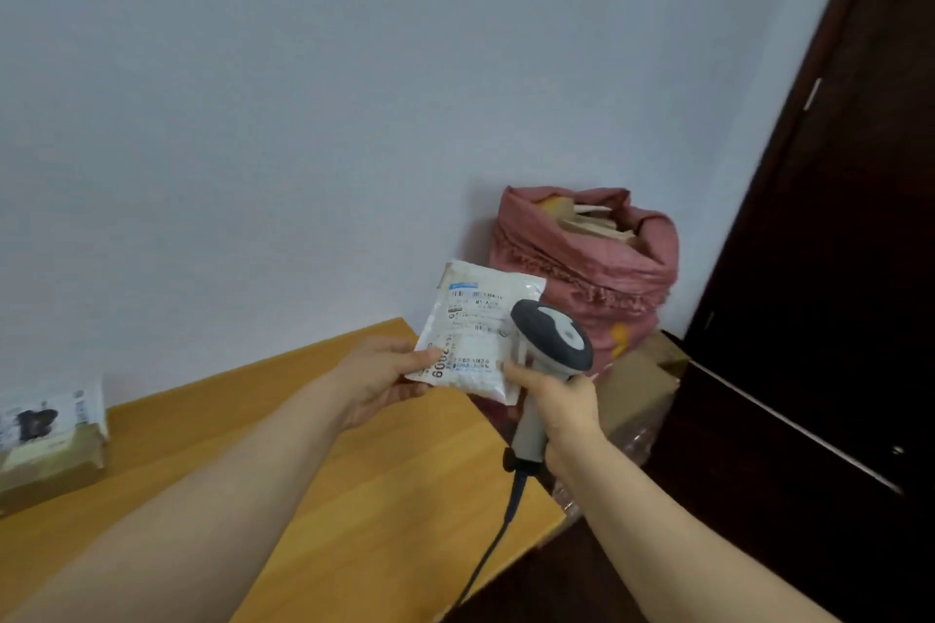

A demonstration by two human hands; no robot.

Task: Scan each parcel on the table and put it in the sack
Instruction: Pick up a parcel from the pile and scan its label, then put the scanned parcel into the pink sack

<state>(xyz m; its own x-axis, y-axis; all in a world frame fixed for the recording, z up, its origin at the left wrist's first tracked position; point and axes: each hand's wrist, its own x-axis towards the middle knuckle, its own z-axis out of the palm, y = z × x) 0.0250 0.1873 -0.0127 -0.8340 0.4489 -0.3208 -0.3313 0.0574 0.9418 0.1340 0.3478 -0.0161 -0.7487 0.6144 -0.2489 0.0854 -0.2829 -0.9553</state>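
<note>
Left hand (384,379): grasping the lower left corner of the white parcel (480,334), thumb pressed onto the printed label, fingers underneath; raised above the far end of the table (405,470).
Right hand (566,410): wrapped round the pale grey handle of the scanner (554,336), just beside the lower right corner of the white parcel; cannot tell whether touching it.
White parcel: flat padded pouch, label side facing the camera, tilted, held in the air between table and sack (582,268).
Scanner: upright, with a dark-rimmed head and paler top, in front of the right edge of the white parcel and hiding part of the label.
Cable (501,536): dark, running from the foot of the handle down past the right edge of the table.
Second parcel (50,430): brownish, with a pale printed wrapper on top, blurred; lying at the left end of the table by the wall (303,91), well apart from both hands.
Sack: pink, woven, open at the top, standing beyond the right corner of the table against the wall; flat pale packets (592,220) showing in the mouth.
Cardboard box (637,385): brown, just below the sack.
Door (835,268): dark brown, at the right.
</note>
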